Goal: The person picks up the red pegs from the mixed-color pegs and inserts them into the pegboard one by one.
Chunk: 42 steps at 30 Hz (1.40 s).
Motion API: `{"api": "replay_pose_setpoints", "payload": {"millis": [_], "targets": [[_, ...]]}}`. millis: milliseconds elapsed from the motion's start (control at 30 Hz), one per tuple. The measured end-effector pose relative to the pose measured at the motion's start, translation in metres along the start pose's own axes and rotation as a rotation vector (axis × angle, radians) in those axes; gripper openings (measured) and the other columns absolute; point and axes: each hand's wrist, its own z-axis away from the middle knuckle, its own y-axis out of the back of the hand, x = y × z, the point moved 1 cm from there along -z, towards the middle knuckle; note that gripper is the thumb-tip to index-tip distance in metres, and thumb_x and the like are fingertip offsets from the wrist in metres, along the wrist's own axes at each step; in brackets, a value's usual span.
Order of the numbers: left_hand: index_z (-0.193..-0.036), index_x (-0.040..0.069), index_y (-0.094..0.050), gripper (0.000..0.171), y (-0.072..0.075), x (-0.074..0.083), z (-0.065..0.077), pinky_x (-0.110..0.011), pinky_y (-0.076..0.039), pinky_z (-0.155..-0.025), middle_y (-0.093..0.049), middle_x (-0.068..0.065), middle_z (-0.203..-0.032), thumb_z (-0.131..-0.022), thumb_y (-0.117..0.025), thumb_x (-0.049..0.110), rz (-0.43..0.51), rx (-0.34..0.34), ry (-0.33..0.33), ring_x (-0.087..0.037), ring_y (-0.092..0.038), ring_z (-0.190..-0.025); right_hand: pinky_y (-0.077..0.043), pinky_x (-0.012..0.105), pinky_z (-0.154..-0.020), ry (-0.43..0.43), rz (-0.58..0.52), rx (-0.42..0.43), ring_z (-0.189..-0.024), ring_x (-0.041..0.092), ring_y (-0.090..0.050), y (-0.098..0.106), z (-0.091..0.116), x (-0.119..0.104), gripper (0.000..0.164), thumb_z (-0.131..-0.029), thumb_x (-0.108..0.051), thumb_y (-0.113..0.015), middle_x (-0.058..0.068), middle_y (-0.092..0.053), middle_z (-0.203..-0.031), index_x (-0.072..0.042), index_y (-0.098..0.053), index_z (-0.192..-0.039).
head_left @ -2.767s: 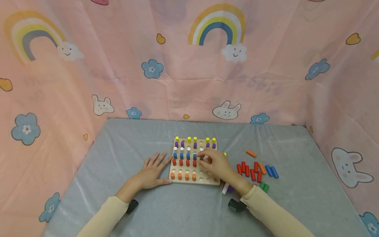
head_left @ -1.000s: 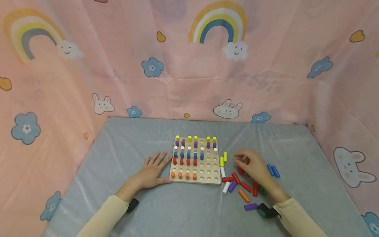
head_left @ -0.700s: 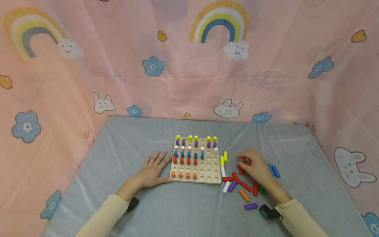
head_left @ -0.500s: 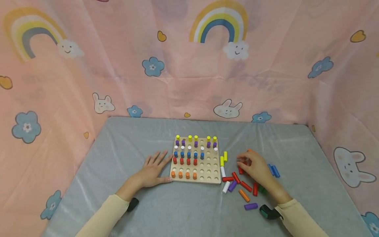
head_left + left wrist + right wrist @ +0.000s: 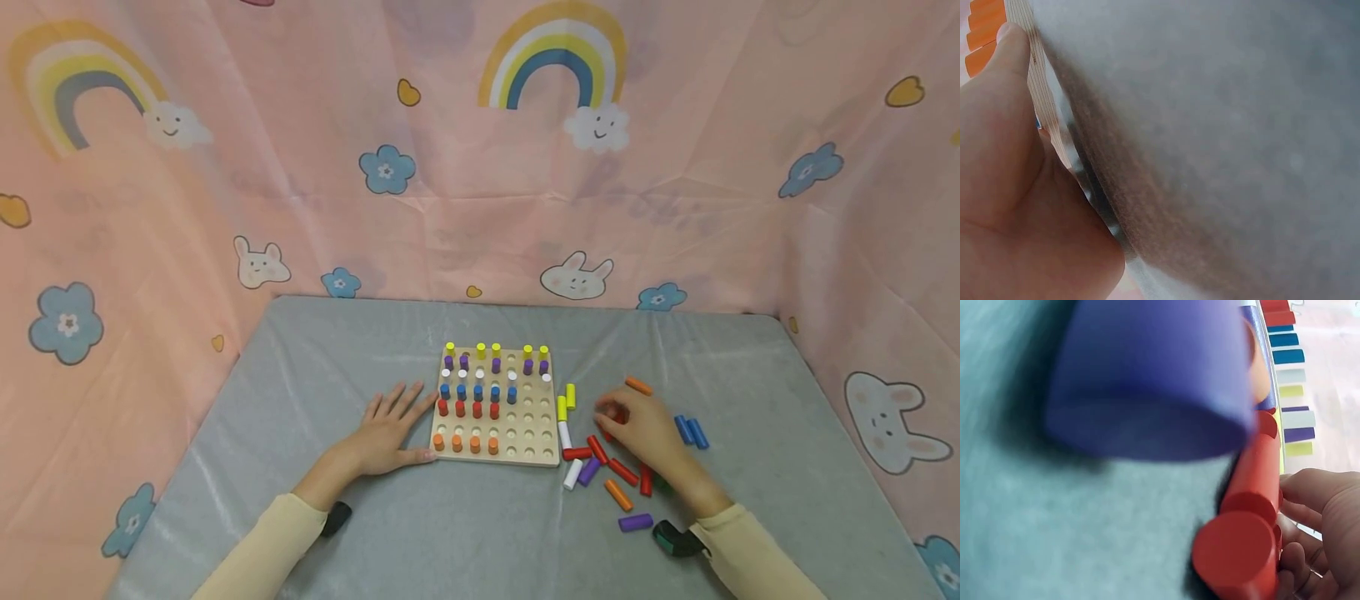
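A wooden pegboard (image 5: 528,452) lies mid-table, bearing upright yellow, purple, white, blue, red and orange pegs in rows. My left hand (image 5: 382,437) lies flat at its left side, fingers spread, thumb at the front corner. The left wrist view shows that thumb (image 5: 1013,53) against the board's edge (image 5: 1038,81). Right of the board, my right hand (image 5: 641,425) is low over the loose pegs, fingers curled round a red peg (image 5: 617,413), which they partly hide. In the right wrist view, the curled fingers (image 5: 1297,559) are just beyond other red pegs (image 5: 1235,550).
Loose yellow pegs (image 5: 571,396), white pegs (image 5: 573,475), purple pegs (image 5: 636,522) and red pegs (image 5: 622,472) lie between board and right hand. Orange pegs (image 5: 639,385) and blue pegs (image 5: 691,432) lie around it. A patterned pink cloth (image 5: 465,233) surrounds the grey table (image 5: 375,342).
My right hand has left the board, where a blue peg now stands beside the row, and gone right to the red pegs. Lately it has shifted slightly left, fingers closing. The left hand stays put.
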Motion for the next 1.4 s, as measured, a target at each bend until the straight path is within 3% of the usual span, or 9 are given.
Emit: {"api": "replay_pose_setpoints", "payload": {"millis": [300,1133,1400], "targets": [[-0.161,0.024,-0.014,0.093,0.0,0.001,0.0,-0.068,-0.006,-0.12,-0.007,-0.011,-0.169,-0.09,-0.06,0.061,-0.007,-0.021,0.021,-0.041,-0.004,-0.155,-0.038,0.022,-0.058,-0.049,0.045,-0.073,-0.066,0.008,-0.05,-0.002,0.0,-0.003,0.016,-0.085,-0.027,-0.078,-0.007,-0.062,-0.076,-0.017,-0.074,-0.097],[-0.161,0.023,-0.014,0.093,0.001,0.0,0.0,-0.069,-0.007,-0.119,-0.008,-0.013,-0.169,-0.09,-0.061,0.06,-0.011,-0.007,0.01,-0.042,-0.006,-0.155,-0.043,0.021,-0.059,-0.096,0.008,-0.062,-0.072,0.012,-0.054,0.003,-0.006,-0.014,0.019,-0.087,-0.024,-0.075,-0.002,-0.067,-0.085,-0.015,-0.073,-0.104],[-0.161,0.023,-0.015,0.092,0.0,0.0,0.0,-0.069,-0.008,-0.119,-0.008,-0.012,-0.169,-0.09,-0.061,0.059,-0.011,0.0,0.008,-0.042,-0.006,-0.155,-0.044,0.021,-0.062,-0.003,-0.003,0.025,-0.072,0.012,-0.052,0.002,-0.011,-0.018,0.019,-0.086,-0.02,-0.076,0.001,-0.069,-0.089,-0.013,-0.074,-0.103]]}}
